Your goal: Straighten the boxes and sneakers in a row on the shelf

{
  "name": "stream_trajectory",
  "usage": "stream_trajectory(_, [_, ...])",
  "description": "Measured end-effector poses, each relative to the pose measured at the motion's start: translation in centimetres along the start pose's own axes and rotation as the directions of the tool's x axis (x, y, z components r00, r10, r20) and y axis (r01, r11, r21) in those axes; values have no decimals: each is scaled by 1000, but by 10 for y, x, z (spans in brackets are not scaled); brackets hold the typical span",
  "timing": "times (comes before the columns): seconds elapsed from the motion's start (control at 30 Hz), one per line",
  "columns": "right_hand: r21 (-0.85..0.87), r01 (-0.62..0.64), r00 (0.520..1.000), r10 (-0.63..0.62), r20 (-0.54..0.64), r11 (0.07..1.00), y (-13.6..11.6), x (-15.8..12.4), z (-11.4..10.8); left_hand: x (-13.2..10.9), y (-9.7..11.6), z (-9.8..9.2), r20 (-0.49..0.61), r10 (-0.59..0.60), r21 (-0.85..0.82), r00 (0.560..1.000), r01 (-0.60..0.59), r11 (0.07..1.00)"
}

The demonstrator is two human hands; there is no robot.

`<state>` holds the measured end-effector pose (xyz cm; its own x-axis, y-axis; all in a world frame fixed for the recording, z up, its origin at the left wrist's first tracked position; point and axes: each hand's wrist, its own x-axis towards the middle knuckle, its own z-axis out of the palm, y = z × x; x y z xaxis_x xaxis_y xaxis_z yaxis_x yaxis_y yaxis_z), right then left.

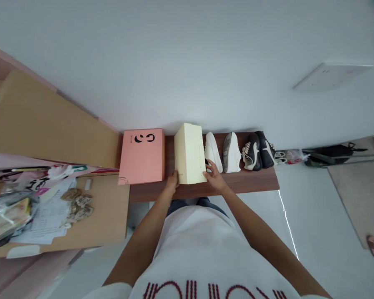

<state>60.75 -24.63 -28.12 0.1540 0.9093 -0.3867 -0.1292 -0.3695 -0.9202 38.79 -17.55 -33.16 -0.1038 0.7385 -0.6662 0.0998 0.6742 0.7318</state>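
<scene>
Both hands grip a smooth, sharp-edged cream cardboard shoebox (193, 154), the left hand (172, 180) closed on its near left corner and the right hand (215, 178) bent around its near right one. The shoebox is over a brown, wood-grained bench (252, 182); whether they touch I cannot tell. Left of the shoebox lies a squarish pink carton (143, 162); right of it sit rounded white sneakers (213, 151), then laced black sneakers (253, 153).
</scene>
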Motion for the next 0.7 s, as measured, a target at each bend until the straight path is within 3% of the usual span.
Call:
stream_trajectory(0.07, [-29, 3, 1000, -3, 10, 1000, -4, 1, -1, 1, 1, -2, 40, -184, -36, 982, 185, 982])
stream_trajectory(0.13, [-61, 24, 1000, -23, 19, 998, -9, 2, 0, 0, 3, -5, 43, -235, -72, 971, 238, 969])
stream_trajectory(0.33, [-70, 96, 995, -94, 37, 993, -20, 5, 2, -13, 9, -13, 24, -58, -246, 998, 62, 967])
stream_trajectory(0.43, [-76, 86, 995, -83, 47, 993, -27, 7, 1, -22, 9, -13, -40, -9, -295, 999, -4, 955])
stream_trajectory(0.6, [-70, -45, 998, 48, 46, 997, -43, 11, -7, -39, 12, -6, -217, 132, -244, 967, -185, 952])
stream_trajectory(0.7, [-77, -7, 994, 15, 105, 997, -53, 11, -6, -48, 17, -5, -269, 194, -206, 943, -253, 945])
